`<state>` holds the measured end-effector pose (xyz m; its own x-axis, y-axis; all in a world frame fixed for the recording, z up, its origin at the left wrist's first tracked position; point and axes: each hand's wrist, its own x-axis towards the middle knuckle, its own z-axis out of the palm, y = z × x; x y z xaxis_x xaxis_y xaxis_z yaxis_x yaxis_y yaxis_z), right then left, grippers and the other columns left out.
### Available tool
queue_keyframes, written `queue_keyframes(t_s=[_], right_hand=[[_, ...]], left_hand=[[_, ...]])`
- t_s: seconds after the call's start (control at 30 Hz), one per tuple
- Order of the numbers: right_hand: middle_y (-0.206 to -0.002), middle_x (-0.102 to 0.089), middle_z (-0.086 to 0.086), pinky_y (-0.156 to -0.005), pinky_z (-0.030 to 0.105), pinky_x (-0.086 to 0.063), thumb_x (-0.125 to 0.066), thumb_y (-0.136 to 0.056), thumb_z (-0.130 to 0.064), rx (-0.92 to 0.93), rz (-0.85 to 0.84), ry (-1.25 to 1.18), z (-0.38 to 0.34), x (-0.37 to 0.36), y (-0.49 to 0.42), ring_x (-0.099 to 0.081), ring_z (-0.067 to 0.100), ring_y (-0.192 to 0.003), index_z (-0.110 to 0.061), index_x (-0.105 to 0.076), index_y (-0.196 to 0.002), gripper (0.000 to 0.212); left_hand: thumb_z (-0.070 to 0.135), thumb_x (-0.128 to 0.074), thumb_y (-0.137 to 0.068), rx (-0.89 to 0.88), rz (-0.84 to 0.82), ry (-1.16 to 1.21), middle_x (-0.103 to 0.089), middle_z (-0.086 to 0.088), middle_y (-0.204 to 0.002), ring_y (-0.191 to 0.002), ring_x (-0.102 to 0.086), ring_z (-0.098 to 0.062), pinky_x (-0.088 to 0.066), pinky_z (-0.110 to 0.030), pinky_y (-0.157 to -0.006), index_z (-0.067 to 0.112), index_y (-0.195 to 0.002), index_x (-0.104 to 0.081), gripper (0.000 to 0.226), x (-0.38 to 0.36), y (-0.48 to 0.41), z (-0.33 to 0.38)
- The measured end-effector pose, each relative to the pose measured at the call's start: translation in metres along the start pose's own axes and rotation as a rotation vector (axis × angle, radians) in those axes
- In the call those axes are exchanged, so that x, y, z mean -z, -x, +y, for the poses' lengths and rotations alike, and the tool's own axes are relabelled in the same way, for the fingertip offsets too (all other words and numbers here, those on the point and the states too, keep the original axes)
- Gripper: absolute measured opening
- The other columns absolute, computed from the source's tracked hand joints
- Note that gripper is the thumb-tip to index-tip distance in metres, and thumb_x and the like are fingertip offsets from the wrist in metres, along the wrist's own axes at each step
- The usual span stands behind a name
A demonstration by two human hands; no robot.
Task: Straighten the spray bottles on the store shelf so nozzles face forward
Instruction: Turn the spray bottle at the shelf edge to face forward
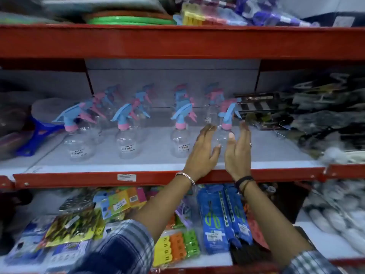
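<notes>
Several clear spray bottles with blue and pink trigger heads stand in rows on the white middle shelf (158,162). The front row holds the left bottle (77,143), a second bottle (126,143), a third bottle (180,143) and the rightmost bottle (224,135). My left hand (203,153) and my right hand (238,153) flank the rightmost bottle with flat, spread fingers, close to its sides; whether they touch it I cannot tell. Its head points left and toward me. More bottles stand behind, blurred.
A red shelf lip (79,179) runs along the front. Dark packaged goods (320,119) crowd the shelf's right end, and a blue item (37,135) sits at its left. Packs of scissors (221,218) and coloured clips (175,250) fill the shelf below.
</notes>
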<state>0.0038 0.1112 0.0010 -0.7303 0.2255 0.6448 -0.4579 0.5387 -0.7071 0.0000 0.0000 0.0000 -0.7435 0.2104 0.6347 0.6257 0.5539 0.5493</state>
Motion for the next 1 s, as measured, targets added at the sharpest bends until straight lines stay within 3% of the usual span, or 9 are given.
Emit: queue_keyframes(t_s=[0.13, 0.2, 0.27, 0.37, 0.47, 0.6, 0.73, 0.87, 1.0], right_hand=[[-0.152, -0.030, 0.014, -0.115, 0.031, -0.023, -0.035, -0.096, -0.031, -0.291, -0.078, -0.111, 0.021, 0.001, -0.021, -0.031, 0.026, -0.139, -0.005, -0.027, -0.143, 0.054], [-0.151, -0.035, 0.012, -0.112, 0.033, -0.029, -0.034, -0.097, -0.032, -0.415, -0.166, -0.151, 0.030, 0.002, -0.031, -0.037, 0.027, -0.136, -0.009, -0.031, -0.142, 0.051], [-0.147, -0.042, 0.009, -0.106, 0.030, -0.031, -0.034, -0.097, -0.032, -0.462, -0.230, -0.171, 0.035, 0.003, -0.039, -0.041, 0.026, -0.132, -0.012, -0.037, -0.138, 0.046], [-0.141, -0.048, 0.008, -0.102, 0.029, -0.032, -0.037, -0.096, -0.030, -0.470, -0.280, -0.206, 0.041, 0.007, -0.044, -0.044, 0.025, -0.127, -0.014, -0.045, -0.132, 0.040], [-0.131, -0.054, 0.011, -0.095, 0.029, -0.037, -0.043, -0.094, -0.024, -0.462, -0.295, -0.226, 0.044, 0.015, -0.046, -0.050, 0.023, -0.114, -0.012, -0.050, -0.126, 0.034], [-0.114, -0.060, 0.007, -0.095, 0.034, -0.042, -0.048, -0.092, -0.020, -0.449, -0.311, -0.264, 0.048, 0.032, -0.042, -0.054, 0.022, -0.109, -0.019, -0.057, -0.107, 0.018], [-0.115, -0.059, 0.004, -0.077, 0.026, -0.044, -0.048, -0.092, -0.019, -0.437, -0.300, -0.280, 0.050, 0.044, -0.031, -0.054, 0.019, -0.104, -0.012, -0.057, -0.118, 0.029], [-0.103, -0.063, -0.001, -0.089, 0.034, -0.047, -0.050, -0.090, -0.018, -0.430, -0.280, -0.309, 0.049, 0.054, -0.021, -0.057, 0.019, -0.103, -0.017, -0.061, -0.107, 0.021], [-0.103, -0.063, 0.000, -0.085, 0.031, -0.042, -0.049, -0.091, -0.023, -0.384, -0.266, -0.274, 0.043, 0.059, -0.010, -0.057, 0.020, -0.103, -0.014, -0.062, -0.109, 0.024]], left_hand=[[0.014, -0.050, -0.088, 0.240, -0.048, 0.081, -0.025, -0.022, -0.148, -0.140, -0.023, -0.031, -0.014, -0.026, -0.114, 0.000, -0.142, -0.019, 0.064, -0.019, -0.019, -0.001], [0.016, -0.052, -0.088, 0.335, -0.078, 0.149, -0.026, -0.020, -0.148, -0.139, -0.025, -0.029, -0.016, -0.019, -0.107, 0.004, -0.144, -0.018, 0.066, -0.022, -0.029, -0.001], [0.018, -0.055, -0.089, 0.372, -0.131, 0.177, -0.027, -0.014, -0.150, -0.139, -0.027, -0.026, -0.021, -0.022, -0.106, 0.013, -0.145, -0.018, 0.068, -0.024, -0.038, -0.003], [0.019, -0.058, -0.087, 0.386, -0.185, 0.194, -0.033, -0.014, -0.148, -0.134, -0.036, -0.028, -0.031, -0.034, -0.109, 0.020, -0.145, -0.022, 0.068, -0.028, -0.042, -0.006], [0.021, -0.063, -0.084, 0.377, -0.178, 0.178, -0.041, -0.015, -0.139, -0.126, -0.043, -0.028, -0.037, -0.037, -0.107, 0.021, -0.143, -0.029, 0.068, -0.030, -0.041, -0.006], [0.025, -0.068, -0.081, 0.336, -0.201, 0.164, -0.044, -0.015, -0.134, -0.120, -0.048, -0.027, -0.041, -0.036, -0.103, 0.019, -0.140, -0.036, 0.068, -0.028, -0.033, 0.001], [0.028, -0.069, -0.079, 0.315, -0.193, 0.173, -0.045, -0.012, -0.129, -0.105, -0.050, -0.021, -0.043, -0.027, -0.090, 0.020, -0.137, -0.039, 0.066, -0.028, -0.022, 0.016], [0.029, -0.070, -0.078, 0.298, -0.186, 0.153, -0.045, -0.011, -0.123, -0.104, -0.051, -0.023, -0.043, -0.028, -0.089, 0.022, -0.134, -0.041, 0.064, -0.027, -0.010, 0.028], [0.029, -0.069, -0.079, 0.311, -0.187, 0.154, -0.044, -0.010, -0.124, -0.109, -0.050, -0.025, -0.042, -0.031, -0.093, 0.022, -0.135, -0.040, 0.064, -0.025, -0.003, 0.035]])
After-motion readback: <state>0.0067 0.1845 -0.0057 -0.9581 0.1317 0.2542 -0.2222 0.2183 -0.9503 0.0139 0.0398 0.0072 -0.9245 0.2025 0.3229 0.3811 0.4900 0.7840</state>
